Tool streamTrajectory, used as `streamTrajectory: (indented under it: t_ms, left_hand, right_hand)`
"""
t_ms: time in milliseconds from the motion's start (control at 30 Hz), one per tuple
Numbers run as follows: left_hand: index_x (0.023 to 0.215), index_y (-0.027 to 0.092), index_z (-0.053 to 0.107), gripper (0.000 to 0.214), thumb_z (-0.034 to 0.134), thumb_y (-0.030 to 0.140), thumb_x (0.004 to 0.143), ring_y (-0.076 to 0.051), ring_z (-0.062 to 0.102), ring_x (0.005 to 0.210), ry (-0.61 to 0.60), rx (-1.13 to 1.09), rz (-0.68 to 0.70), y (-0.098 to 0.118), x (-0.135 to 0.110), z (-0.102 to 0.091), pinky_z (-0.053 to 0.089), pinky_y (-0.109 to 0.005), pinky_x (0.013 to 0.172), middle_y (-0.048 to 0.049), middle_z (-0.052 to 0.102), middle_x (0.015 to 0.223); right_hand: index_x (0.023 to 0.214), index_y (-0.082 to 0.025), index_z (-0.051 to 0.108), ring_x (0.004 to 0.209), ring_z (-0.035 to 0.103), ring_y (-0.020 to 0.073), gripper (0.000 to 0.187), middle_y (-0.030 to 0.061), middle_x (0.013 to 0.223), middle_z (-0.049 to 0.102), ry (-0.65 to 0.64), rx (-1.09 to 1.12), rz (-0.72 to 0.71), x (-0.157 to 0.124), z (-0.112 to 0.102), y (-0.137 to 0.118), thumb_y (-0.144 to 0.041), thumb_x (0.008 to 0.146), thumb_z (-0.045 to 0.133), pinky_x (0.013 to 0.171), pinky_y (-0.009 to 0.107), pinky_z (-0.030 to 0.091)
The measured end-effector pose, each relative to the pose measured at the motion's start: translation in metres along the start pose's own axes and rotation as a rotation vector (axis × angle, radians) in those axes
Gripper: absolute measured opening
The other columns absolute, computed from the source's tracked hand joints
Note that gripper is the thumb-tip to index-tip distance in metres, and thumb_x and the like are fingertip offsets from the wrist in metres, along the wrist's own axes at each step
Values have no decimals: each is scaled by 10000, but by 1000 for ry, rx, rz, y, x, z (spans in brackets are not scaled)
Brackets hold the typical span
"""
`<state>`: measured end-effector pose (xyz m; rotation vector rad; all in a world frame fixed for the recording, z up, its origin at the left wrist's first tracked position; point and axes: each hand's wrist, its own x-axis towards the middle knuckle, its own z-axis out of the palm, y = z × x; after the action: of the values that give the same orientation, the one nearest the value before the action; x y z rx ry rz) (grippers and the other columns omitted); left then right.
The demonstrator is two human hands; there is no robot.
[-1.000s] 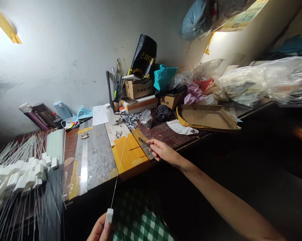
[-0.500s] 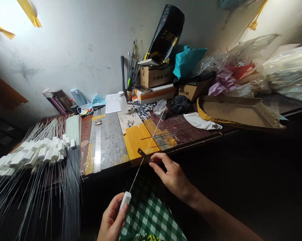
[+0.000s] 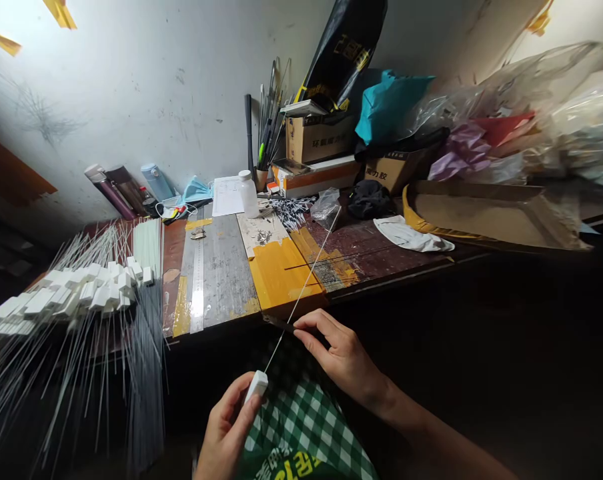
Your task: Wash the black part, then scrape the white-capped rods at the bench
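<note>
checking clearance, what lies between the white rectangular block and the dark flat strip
In the head view, a stretch of thin pale rod runs between the block and the strip.

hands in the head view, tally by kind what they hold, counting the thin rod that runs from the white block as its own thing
White block, in the left hand: 1
Thin pale rod: 1
Dark flat strip, in the right hand: 1
Total: 3

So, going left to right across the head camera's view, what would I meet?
Heaped white rectangular blocks, shiny metal ruler, left hand holding a single white oblong block, thin dark flat strip, right hand gripping that strip, shallow brown cardboard tray.
</note>
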<state>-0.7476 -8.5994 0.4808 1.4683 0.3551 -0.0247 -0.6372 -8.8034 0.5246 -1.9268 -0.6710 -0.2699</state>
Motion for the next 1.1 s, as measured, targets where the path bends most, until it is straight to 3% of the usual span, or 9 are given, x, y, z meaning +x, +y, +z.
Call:
streamTrajectory:
  t_ms: [367,533,800,1100]
  left_hand:
    - [1106,195,745,451,711,515,790,-265,641,1044,10,53,-8,-1,3,0,490,-327,943,-88,732,1121]
    - [1138,206,736,469,707,520,792,-267,638,1057,-49,89,-32,-1,5,-4,492,-325,949,-89,723,1151]
    - [1120,192,735,426,698,487,815,-245,646,1001,-10,63,-26,1,3,1,500,-310,905,-82,732,1109]
    - [1156,184,718,452,688,486,822,-261,635,1023,-58,86,-42,-4,8,-4,486,-333,934,-96,717,1134]
  right_hand:
    - [973,-220,597,815,617,135,97,7,881,612,-15,25,23,-7,9,0,-142,942,548,750,260,520]
    - [993,-226,580,830,613,142,109,12,896,606,-2,14,-7,-11,15,6,-137,950,534,767,274,516]
    - [965,-217,585,801,607,119,100,-3,874,599,-39,46,20,-15,19,4,-128,938,548,742,241,505]
    - [951,-220,597,805,616,131,86,6,880,618,-105,106,100,-20,27,-1,-159,942,538,742,255,523]
